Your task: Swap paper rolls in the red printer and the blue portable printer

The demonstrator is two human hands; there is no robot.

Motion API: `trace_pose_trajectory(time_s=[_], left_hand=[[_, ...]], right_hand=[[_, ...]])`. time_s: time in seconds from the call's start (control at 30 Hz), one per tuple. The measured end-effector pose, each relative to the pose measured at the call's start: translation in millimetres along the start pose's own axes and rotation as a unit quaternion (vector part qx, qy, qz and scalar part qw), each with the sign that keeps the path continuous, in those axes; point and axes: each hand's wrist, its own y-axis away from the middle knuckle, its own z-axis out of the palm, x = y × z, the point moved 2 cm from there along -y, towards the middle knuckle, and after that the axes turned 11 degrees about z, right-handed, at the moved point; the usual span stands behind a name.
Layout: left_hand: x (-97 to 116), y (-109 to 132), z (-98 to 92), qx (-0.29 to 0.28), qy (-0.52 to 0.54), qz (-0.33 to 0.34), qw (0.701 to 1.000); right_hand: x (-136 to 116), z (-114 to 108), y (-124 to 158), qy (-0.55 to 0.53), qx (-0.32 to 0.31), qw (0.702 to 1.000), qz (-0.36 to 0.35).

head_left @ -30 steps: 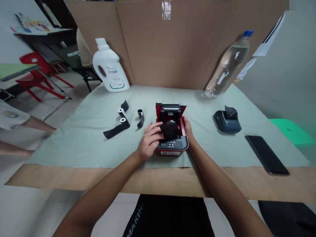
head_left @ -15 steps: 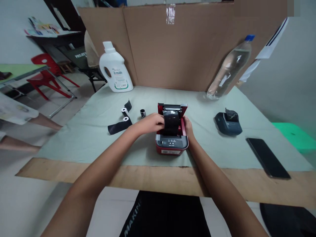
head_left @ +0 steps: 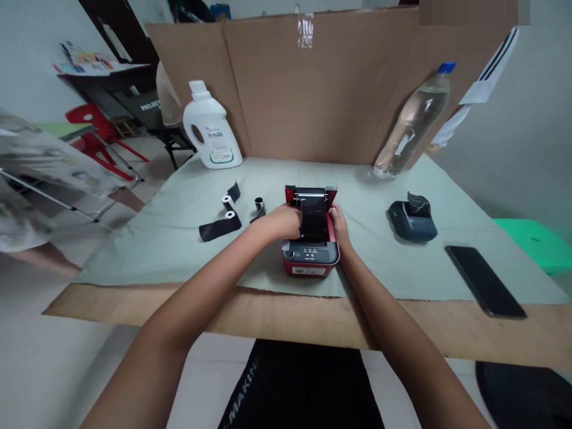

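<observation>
A small red-and-black label printer (head_left: 311, 255) stands in front of me with its lid raised. A strip of glossy black paper (head_left: 314, 219) runs down from the lid into the open body. My left hand (head_left: 286, 222) reaches in from the left, its curled fingers at the paper's left edge and mostly hidden behind it. My right hand (head_left: 339, 226) is wrapped against the printer's right side, fingers bent over the rim. Left of the printer lie partly unrolled black paper rolls (head_left: 220, 227) and a small dark roll (head_left: 259, 205).
A white jug (head_left: 212, 131) and a leaning clear bottle (head_left: 413, 125) stand before the cardboard screen (head_left: 308, 95). At right are a small dark printer (head_left: 413, 221) and a phone (head_left: 485, 280). Another person (head_left: 62, 161) is at the left, beyond the table.
My left hand has pushed further into the printer, behind the paper. The strip hangs flatter and longer. My right hand stays on the printer's side. The person at left has shifted rightward.
</observation>
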Motion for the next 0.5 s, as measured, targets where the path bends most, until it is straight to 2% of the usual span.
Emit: trace_pose_trajectory(time_s=[0.03, 0.17, 0.33, 0.43, 0.5], left_hand=[[2, -1, -0.2, -0.019, -0.014, 0.006, 1.0], [10, 3, -6.3, -0.004, -0.024, 0.048, 0.999], [22, 28, -26.0, 0.044, 0.043, 0.012, 0.998], [29, 53, -41.3, 0.109, 0.12, 0.003, 0.987], [26, 74, -49.0, 0.182, 0.175, -0.002, 0.968]], right_hand=[[-1, 0, 1, 0.003, -0.002, 1.0, -0.002], [-3, 0, 3, 0.0, -0.006, 1.0, -0.005], [-3, 2, 6, -0.007, -0.029, 0.999, 0.026], [-2, 4, 5, -0.012, -0.039, 0.999, 0.021], [-1, 4, 5, -0.019, -0.046, 0.999, 0.022]])
